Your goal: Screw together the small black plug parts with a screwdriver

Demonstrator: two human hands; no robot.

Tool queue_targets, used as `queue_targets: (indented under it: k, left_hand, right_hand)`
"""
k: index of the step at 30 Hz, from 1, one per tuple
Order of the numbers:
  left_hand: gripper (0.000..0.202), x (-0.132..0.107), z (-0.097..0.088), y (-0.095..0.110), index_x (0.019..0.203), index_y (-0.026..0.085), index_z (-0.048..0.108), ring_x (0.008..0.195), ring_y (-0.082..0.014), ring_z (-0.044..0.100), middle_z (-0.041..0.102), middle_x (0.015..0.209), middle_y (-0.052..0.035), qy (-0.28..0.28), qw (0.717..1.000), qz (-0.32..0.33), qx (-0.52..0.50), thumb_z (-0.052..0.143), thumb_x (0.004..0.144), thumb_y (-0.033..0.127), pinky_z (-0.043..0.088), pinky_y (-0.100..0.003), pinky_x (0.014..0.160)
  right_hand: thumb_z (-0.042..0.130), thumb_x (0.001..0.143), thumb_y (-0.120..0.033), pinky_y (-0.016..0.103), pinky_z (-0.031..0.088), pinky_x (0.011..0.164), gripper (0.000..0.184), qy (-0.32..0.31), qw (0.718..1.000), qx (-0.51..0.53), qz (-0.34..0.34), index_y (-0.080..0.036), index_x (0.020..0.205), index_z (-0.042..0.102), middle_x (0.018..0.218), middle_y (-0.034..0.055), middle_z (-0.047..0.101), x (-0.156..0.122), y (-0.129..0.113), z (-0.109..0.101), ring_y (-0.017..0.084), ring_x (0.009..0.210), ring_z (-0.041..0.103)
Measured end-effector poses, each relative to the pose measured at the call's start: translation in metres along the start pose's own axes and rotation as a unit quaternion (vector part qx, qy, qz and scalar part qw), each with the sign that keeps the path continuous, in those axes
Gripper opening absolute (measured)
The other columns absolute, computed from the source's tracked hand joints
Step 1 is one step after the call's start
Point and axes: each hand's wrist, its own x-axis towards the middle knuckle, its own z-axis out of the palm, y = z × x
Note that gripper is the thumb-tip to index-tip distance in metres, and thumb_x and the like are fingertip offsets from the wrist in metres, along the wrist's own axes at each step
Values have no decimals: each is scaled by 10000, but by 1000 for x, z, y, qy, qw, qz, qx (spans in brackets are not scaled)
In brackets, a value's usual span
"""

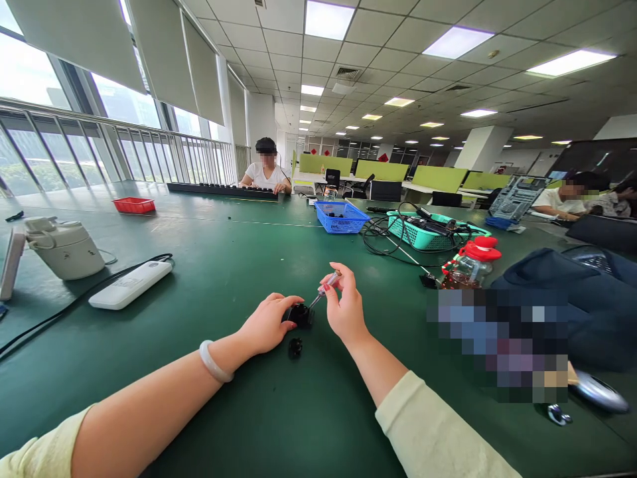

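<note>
My left hand (269, 323) is closed on a small black part (301, 315) on the green table, its thumb and fingers at the part's left side. In my right hand (345, 305) is a screwdriver with a clear handle (330, 281), held between thumb and fingers. The tool slants down to the left, and its metal shaft (316, 299) reaches the right side of the black part. Whether the tip sits in a screw is too small to tell. A second small black piece (295, 348) lies on the table just below, touched by neither hand.
On the green table (223, 265) stand a blue basket (341, 219), a teal basket (423, 238) with cables, and a red tray (134, 205). Left are a white power bank (130, 284) and a bottle (67, 249); right, a red-lidded jar (470, 265) and dark bag (587, 305). A person (266, 169) sits opposite.
</note>
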Motion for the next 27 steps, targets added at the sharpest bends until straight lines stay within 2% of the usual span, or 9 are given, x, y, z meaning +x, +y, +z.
queue_targets:
  k: [3,6,10,15,20,23,27]
  left_hand:
    - [503,0,0,0,1272,256,584,1191,-258,545,693,1155,-58,2,1000,-5,-5,640,780,170,444,-419,1048]
    - [505,0,0,0,1271,259,583,1187,-261,547,693,1152,-55,3,1000,-10,-6,654,775,189,447,-420,1043]
    - [500,1,1,-1,1261,242,586,1169,-267,548,695,1150,-56,4,1000,-2,0,662,770,187,445,-414,1033]
    - [447,1,2,-2,1197,244,611,1121,-271,565,700,1117,-51,17,1000,14,7,670,757,189,458,-414,997]
    - [351,1,3,-5,1111,225,632,1062,-273,575,708,1026,-53,23,999,33,19,655,763,185,475,-419,954]
    - [319,0,3,-7,1090,227,647,1062,-268,577,711,1023,-51,21,998,48,25,647,774,182,468,-417,966]
    - [374,0,3,-7,1166,244,639,1099,-268,568,709,1093,-59,24,998,56,31,650,795,202,459,-424,993]
  right_hand:
    - [441,934,-178,357,570,755,335,21,999,25,-18,-242,1263,435,904,37,642,0,-5,-1,170,780,671]
    - [430,942,-171,379,577,779,331,14,998,59,-31,-251,1263,423,934,42,634,-2,-7,-1,168,787,675]
    - [413,954,-159,381,576,813,325,-38,995,74,-58,-267,1261,421,1009,56,633,-7,-11,2,160,810,687]
    - [415,938,-118,364,560,862,335,-103,989,40,-99,-276,1229,465,1043,52,664,-11,-14,8,161,874,688]
    - [459,923,-132,344,555,845,327,-158,983,7,-87,-282,1209,512,978,31,678,-10,-14,10,169,885,669]
    - [509,911,-151,338,550,820,314,-150,985,-7,-87,-282,1196,521,920,17,669,-9,-14,9,169,837,652]
    - [488,928,-155,332,547,820,319,-68,993,20,-98,-269,1225,476,915,17,650,-8,-14,4,155,808,647]
